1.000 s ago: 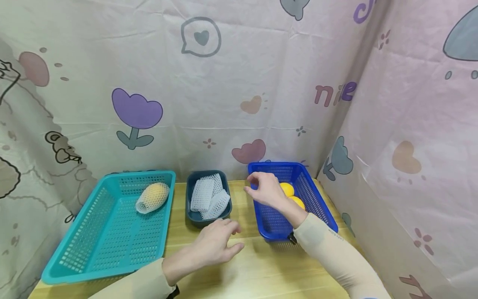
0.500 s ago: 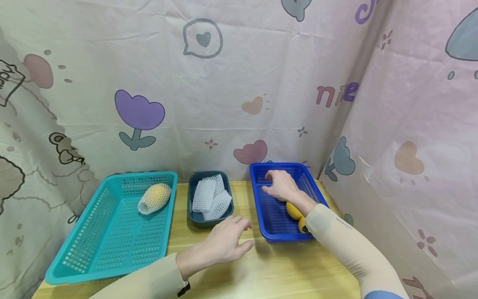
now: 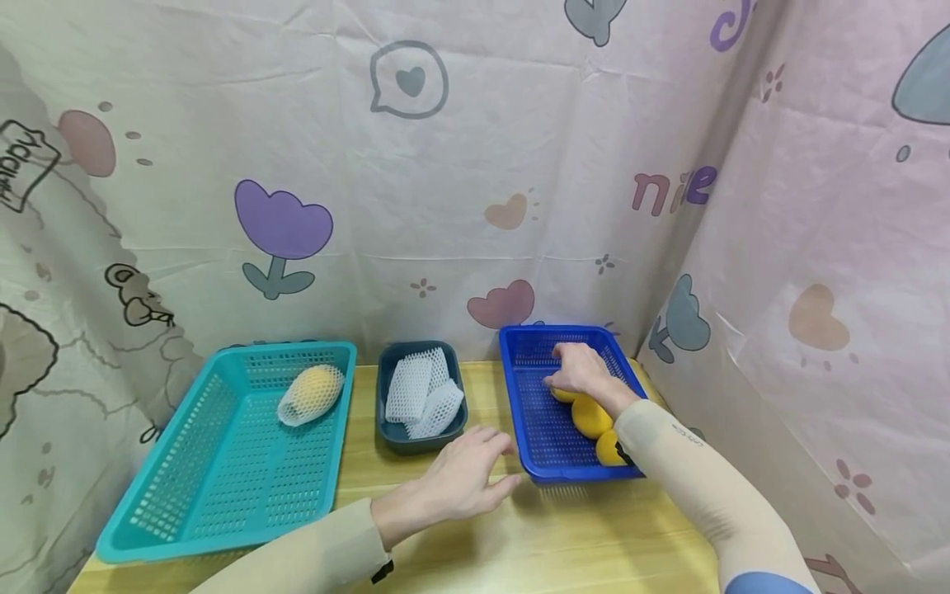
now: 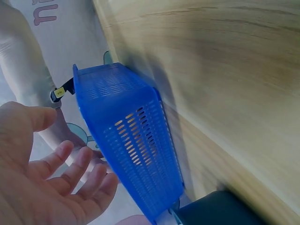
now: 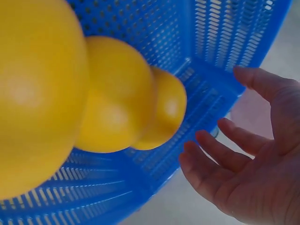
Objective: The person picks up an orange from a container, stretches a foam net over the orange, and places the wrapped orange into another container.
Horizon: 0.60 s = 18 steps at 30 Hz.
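My right hand (image 3: 582,369) is inside the blue basket (image 3: 545,441), over the farthest of three smooth yellow fruits. That far fruit (image 3: 562,396) is partly hidden under the hand; a middle fruit (image 3: 591,417) and a near fruit (image 3: 609,450) lie in a row toward me. In the right wrist view the fingers are spread and loosely bent beside the far fruit (image 5: 169,108), with a gap between. My left hand (image 3: 460,474) hovers over the table, palm down and fingers relaxed, between the dark green bin (image 3: 416,445) and the blue basket. It holds nothing.
White foam net sleeves (image 3: 423,392) fill the dark green bin. At left a teal basket (image 3: 223,487) holds one yellow fruit in a foam net (image 3: 312,393). A printed curtain (image 3: 416,206) hangs right behind and along the right side of the wooden table (image 3: 519,553).
My right hand has moved right and deeper into the blue basket, over the far fruit. My left hand has drifted right toward that basket. The view has shifted slightly.
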Available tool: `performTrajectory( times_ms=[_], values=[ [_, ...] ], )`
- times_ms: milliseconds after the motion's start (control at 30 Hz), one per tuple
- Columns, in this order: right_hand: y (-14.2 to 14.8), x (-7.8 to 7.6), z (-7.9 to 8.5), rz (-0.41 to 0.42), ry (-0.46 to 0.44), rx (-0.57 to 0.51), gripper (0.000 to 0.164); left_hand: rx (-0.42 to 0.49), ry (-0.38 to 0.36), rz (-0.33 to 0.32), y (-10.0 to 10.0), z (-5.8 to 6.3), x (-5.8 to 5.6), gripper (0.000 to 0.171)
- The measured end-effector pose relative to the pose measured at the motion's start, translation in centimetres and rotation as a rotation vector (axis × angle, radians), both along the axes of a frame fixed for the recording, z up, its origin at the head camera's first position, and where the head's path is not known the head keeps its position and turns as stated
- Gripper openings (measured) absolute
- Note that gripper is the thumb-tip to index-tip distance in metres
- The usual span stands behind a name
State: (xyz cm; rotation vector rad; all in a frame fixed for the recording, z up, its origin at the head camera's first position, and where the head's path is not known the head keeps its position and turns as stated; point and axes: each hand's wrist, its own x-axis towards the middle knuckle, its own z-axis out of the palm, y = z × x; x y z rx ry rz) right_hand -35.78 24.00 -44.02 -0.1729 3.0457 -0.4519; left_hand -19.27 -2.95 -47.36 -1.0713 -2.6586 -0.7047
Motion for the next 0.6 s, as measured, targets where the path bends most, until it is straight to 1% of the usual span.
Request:
performTrajectory(
  times_ms=[167, 333, 500, 600],
  values=[
    [0.8, -0.6, -0.5, -0.018, -0.057, 0.022, 0.07, -0.017, -0.01, -0.003, 0.8, -0.6, -0.3, 0.029],
    [1.1, -1.2, -0.9, -0.022, -0.098, 0.045, 0.072, -0.054, 0.024, -0.004, 1.4, -1.1, -0.5, 0.028],
    [1.3, -1.5, -0.9, -0.025, -0.123, 0.058, 0.075, -0.066, 0.037, -0.01, 1.9, -1.0, -0.5, 0.028],
    [1.5, -1.7, -1.0, -0.044, -0.156, 0.048, 0.079, -0.064, 0.053, -0.011, 2.0, -1.0, -0.6, 0.027]
  ],
)
